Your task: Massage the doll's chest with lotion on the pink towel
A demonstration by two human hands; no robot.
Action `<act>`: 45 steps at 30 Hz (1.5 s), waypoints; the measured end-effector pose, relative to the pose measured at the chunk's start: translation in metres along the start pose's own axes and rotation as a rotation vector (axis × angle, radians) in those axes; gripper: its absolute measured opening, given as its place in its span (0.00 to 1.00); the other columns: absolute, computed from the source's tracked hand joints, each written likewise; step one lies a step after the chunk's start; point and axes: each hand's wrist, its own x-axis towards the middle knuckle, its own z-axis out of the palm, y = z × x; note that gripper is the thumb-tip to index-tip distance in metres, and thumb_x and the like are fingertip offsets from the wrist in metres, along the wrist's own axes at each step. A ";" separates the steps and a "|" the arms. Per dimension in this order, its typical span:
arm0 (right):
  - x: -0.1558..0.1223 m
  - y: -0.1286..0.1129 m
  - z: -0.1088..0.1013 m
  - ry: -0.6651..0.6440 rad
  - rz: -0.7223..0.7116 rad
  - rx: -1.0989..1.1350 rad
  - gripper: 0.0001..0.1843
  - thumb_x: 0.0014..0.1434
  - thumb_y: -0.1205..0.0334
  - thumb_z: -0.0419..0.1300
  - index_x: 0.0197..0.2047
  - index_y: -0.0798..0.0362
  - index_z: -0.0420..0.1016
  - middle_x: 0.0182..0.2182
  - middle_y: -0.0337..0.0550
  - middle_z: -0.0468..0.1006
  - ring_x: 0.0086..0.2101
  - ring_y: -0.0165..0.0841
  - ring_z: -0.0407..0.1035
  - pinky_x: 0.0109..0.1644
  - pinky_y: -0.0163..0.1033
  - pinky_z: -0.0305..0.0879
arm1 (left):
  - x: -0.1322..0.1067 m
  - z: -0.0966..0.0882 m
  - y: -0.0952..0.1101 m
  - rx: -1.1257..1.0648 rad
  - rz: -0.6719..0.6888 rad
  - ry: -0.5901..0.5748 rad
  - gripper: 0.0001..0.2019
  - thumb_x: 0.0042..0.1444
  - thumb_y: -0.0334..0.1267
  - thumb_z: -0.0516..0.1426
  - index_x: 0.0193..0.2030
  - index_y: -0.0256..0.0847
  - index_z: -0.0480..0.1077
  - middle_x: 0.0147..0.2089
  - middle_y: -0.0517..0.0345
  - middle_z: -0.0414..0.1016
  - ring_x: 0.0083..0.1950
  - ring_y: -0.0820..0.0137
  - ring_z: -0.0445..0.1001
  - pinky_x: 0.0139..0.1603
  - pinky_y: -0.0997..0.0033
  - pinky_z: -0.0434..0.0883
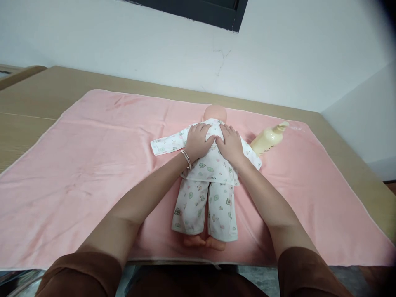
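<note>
A baby doll [210,165] in white printed pajamas lies on a pink blanket, its bald head away from me and its feet toward me. Its face is not visible. My left hand [199,142], with bangles at the wrist, rests flat on the left side of the doll's upper body. On the right side lies my right hand [229,144], also flat with fingers stretched toward the head. The two thumbs nearly meet at the middle. Neither hand grips anything. Part of the pajama top is hidden under my palms.
The pink blanket [102,165] covers most of the wooden table [74,78]. A pale yellow pump bottle [267,139] lies tilted by the doll's right-hand sleeve. Behind the table stands a white wall [154,45] with a dark frame [213,14] above.
</note>
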 end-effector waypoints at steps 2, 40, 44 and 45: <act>-0.003 -0.004 -0.003 0.016 -0.038 -0.028 0.30 0.68 0.56 0.46 0.70 0.56 0.61 0.69 0.52 0.63 0.68 0.53 0.54 0.70 0.65 0.50 | 0.000 -0.001 0.002 0.043 0.012 -0.004 0.20 0.64 0.41 0.51 0.60 0.39 0.69 0.59 0.46 0.74 0.62 0.56 0.68 0.67 0.53 0.62; 0.005 0.009 -0.008 -0.083 -0.199 -0.071 0.30 0.69 0.57 0.41 0.71 0.57 0.55 0.69 0.56 0.61 0.68 0.49 0.54 0.69 0.64 0.50 | -0.002 0.001 -0.002 0.064 0.049 -0.012 0.23 0.63 0.42 0.51 0.63 0.41 0.66 0.64 0.47 0.71 0.66 0.55 0.65 0.70 0.51 0.56; -0.003 -0.007 -0.008 0.044 -0.145 -0.128 0.25 0.68 0.60 0.44 0.62 0.58 0.70 0.57 0.57 0.76 0.57 0.50 0.68 0.70 0.61 0.50 | -0.003 -0.001 0.002 0.122 0.048 0.011 0.19 0.65 0.42 0.49 0.56 0.37 0.71 0.55 0.43 0.76 0.60 0.53 0.70 0.64 0.52 0.63; -0.005 -0.011 -0.008 0.086 -0.110 -0.151 0.24 0.68 0.60 0.45 0.59 0.58 0.73 0.54 0.58 0.78 0.54 0.50 0.70 0.70 0.61 0.49 | -0.004 -0.002 0.004 0.146 0.036 0.015 0.18 0.65 0.42 0.49 0.54 0.36 0.72 0.53 0.42 0.76 0.58 0.53 0.70 0.61 0.52 0.65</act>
